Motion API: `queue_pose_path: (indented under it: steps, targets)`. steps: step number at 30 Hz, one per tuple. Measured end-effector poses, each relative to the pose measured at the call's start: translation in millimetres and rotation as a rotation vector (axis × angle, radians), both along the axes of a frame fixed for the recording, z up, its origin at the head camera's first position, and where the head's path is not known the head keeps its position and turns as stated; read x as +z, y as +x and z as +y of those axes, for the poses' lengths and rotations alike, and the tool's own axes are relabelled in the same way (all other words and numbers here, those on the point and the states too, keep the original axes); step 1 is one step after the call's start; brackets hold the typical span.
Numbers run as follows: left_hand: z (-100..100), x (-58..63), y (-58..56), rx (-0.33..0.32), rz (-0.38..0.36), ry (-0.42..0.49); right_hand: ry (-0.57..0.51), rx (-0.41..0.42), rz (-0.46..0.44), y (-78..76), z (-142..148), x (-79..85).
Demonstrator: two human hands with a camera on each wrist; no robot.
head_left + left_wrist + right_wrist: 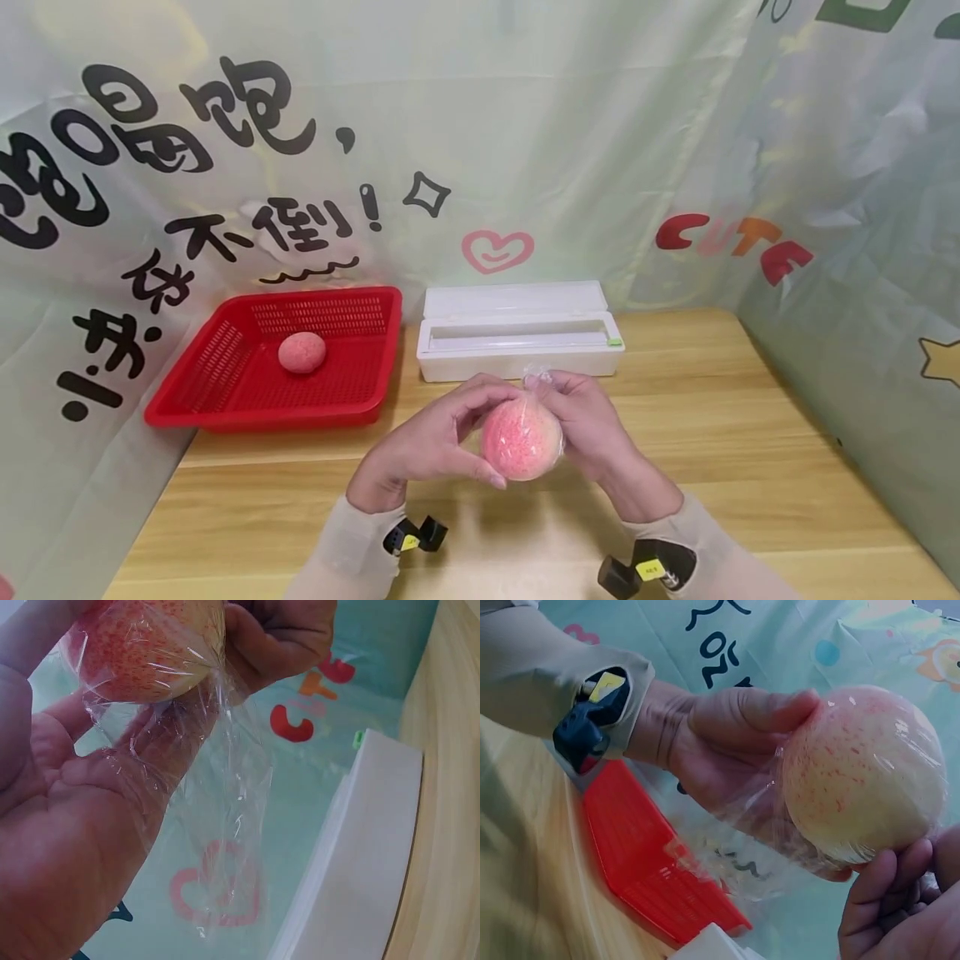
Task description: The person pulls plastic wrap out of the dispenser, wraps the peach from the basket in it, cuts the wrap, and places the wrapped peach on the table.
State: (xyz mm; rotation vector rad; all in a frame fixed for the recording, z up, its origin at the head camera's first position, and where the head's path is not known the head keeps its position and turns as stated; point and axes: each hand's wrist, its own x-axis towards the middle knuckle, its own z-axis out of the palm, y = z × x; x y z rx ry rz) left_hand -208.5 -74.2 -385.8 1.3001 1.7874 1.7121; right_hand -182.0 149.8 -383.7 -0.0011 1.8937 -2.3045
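Observation:
A round pink-and-cream peach, covered in clear cling film, is held up over the table in front of me. My left hand holds it from the left, thumb at the near side and fingers behind it. In the right wrist view, the left thumb presses on the side of the peach. My right hand pinches gathered film at the far right of the peach, its fingers curled close together. A loose sheet of film hangs off the fruit beside the left palm in the left wrist view.
A red plastic basket stands at the back left with another pink peach in it. Behind my hands is a white cling film dispenser box with its lid raised. A printed cloth hangs behind the wooden table.

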Motion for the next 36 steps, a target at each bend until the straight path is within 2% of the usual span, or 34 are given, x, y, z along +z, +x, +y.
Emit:
queue_pose_path:
  steps: [3,5,8,11,14,16,18,19,20,23,24,26,29,31,33,36]
  targets:
    - [-1.6,1.5,-0.3,0.029,-0.009,-0.019,-0.001,0.041,-0.019,-1.3,0.5,-1.1]
    - [-3.4,3.6,0.5,0.078,0.013,-0.058,0.007,0.071,-0.025,-2.6,1.5,-1.8]
    - [-6.1,8.0,2.7,0.153,0.089,-0.143,0.031,0.143,-0.044,-4.8,4.2,-2.5]
    - [-9.5,14.8,7.1,0.237,0.187,-0.261,0.051,0.266,-0.079,-7.2,7.2,-4.0]
    - [-10.4,20.4,10.9,0.298,0.285,-0.352,0.022,0.377,-0.12,-9.0,9.4,-5.7]
    - [-8.1,22.8,13.8,0.344,0.343,-0.396,-0.002,0.386,-0.135,-10.1,10.6,-6.2]
    - [-3.9,23.1,15.3,0.378,0.35,-0.407,-0.002,0.332,-0.126,-11.2,12.1,-5.1]
    - [-1.5,22.9,16.4,0.403,0.317,-0.407,0.01,0.29,-0.11,-11.5,13.0,-4.2]
    - [0.7,22.7,18.0,0.44,0.247,-0.408,0.026,0.241,-0.094,-11.4,14.1,-2.9]
    - [6.6,19.9,20.2,0.522,-0.023,-0.383,0.092,0.115,-0.032,-9.3,16.1,2.1]
    - [9.2,18.0,20.3,0.528,-0.119,-0.369,0.108,0.088,-0.014,-7.9,16.2,3.6]
    - [15.1,12.8,19.7,0.488,-0.271,-0.327,0.128,0.073,0.012,-5.3,15.7,5.4]
    - [23.8,5.2,17.2,0.349,-0.403,-0.258,0.156,0.084,0.05,-1.9,13.5,6.5]
    - [27.3,2.3,16.3,0.289,-0.47,-0.205,0.174,0.09,0.078,-0.3,12.2,6.5]
    - [29.0,1.1,16.2,0.272,-0.507,-0.158,0.195,0.082,0.112,0.6,10.6,6.6]
    - [32.3,0.6,16.8,0.277,-0.513,-0.126,0.255,0.066,0.157,1.0,7.8,5.9]
